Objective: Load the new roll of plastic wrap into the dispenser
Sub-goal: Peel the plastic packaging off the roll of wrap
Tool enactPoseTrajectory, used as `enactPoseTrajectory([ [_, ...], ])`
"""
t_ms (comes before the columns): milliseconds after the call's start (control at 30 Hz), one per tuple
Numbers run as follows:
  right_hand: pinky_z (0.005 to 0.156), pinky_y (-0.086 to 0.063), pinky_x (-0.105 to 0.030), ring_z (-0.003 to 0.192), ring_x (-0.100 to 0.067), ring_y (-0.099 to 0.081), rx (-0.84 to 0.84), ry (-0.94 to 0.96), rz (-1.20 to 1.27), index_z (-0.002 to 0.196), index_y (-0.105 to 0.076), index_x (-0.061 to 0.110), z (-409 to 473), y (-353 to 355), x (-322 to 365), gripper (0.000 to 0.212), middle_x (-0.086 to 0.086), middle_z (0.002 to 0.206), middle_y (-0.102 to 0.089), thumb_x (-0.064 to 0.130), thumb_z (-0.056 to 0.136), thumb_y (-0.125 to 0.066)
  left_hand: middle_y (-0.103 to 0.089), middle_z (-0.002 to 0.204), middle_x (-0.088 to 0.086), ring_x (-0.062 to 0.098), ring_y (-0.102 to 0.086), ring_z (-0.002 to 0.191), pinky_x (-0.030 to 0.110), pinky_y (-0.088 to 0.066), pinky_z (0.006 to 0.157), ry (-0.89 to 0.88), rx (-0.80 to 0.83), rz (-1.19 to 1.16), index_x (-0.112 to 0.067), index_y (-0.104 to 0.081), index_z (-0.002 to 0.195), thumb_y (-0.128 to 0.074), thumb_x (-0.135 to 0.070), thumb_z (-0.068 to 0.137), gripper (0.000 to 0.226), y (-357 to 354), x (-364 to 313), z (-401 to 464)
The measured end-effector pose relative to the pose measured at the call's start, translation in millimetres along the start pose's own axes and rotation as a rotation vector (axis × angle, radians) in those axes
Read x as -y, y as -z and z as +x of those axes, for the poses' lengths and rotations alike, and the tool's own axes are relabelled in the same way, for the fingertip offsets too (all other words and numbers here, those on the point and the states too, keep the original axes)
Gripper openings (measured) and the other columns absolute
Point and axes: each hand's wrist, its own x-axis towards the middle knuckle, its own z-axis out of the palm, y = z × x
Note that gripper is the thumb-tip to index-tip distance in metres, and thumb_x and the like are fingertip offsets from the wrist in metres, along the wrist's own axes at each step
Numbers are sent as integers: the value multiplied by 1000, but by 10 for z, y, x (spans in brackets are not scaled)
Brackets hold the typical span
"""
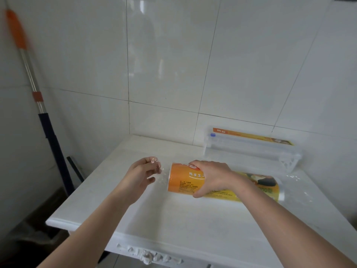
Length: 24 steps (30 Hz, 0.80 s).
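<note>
Right hand (210, 177) clamps the roll (222, 185) flat on the table (173, 219), steadying it. At its 9 o'clock end, left hand (144, 174) pinches clear wrapper (162, 177), likely peeling it. The dispenser (251, 149) waits open at 1 o'clock.

Bright, even daylight; soft glare on wall tiles (170, 55). Faint shadows under arms. Wide-angle bend at edges; mop handle (29, 64) blurred.

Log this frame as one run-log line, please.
stage: unwrapping | right hand: grips roll on table | left hand: pinches clear wrapper at roll end | dispenser: behind, unloaded
</note>
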Motion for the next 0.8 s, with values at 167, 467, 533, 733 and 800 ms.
enactPoseTrajectory([
  [167, 84, -46, -31, 104, -13, -55, 14, -1, 2, 134, -33, 40, 11, 12, -5, 87, 15, 120, -55, 59, 59, -74, -73, 85, -3, 9, -55, 71, 19, -39, 66, -85, 16, 226, -12, -55, 102, -58, 4, 80, 27, 67, -64, -19],
  [467, 83, -45, -30, 106, -13, -55, 6, -4, 3, 134, -33, 40, -8, 6, 6, 88, 14, 121, -55, 59, 59, -75, -64, 77, -15, 1, -56, 81, 30, -32, 88, -188, -121, 1311, -28, -59, 73, -67, -57, 75, 31, 146, -183, 16],
  [533, 84, -45, -31, 106, -14, -55, 9, -11, 2, 134, -33, 39, -22, 11, 14, 88, 14, 122, -54, 58, 59, -75, -65, 78, -16, -1, -55, 82, 31, -32, 91, -136, -73, 1283, -32, -65, 71, -69, -58, 72, 27, 223, -179, -15],
  [733, 88, -47, -33, 107, -14, -55, 7, -22, 2, 134, -32, 40, -49, 7, 33, 89, 14, 122, -54, 59, 58, -75, -49, 70, -13, -5, -46, 70, 25, -21, 84, -152, 123, 1331, -46, -63, 98, -72, -38, 78, 23, 182, -66, -27],
  [800, 89, -47, -34, 107, -14, -55, 0, -29, 2, 134, -32, 40, -62, -1, 35, 89, 14, 121, -54, 59, 57, -75, -47, 69, -13, 0, -48, 74, 25, -21, 85, -117, 145, 1397, -44, -65, 106, -64, -27, 83, 28, 139, -63, -27],
])
